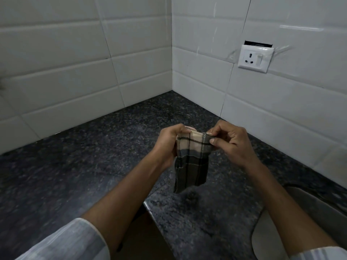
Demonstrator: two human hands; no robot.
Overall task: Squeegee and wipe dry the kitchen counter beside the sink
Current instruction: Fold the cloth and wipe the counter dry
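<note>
Both hands hold a checked cloth above the dark granite surface.
Left hand grips its top-left edge; right hand pinches the top-right corner; sink sits at right.

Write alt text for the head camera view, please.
Two hands, the left hand and right hand, hold a folded checked cloth above a dark speckled counter in a white-tiled corner. A wall socket sits at right.

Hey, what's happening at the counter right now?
A person holds a checked cloth up over the dark granite counter. The left hand and right hand each pinch its top edge, and the rest hangs free. The sink lies at the right. No squeegee shows.
</note>
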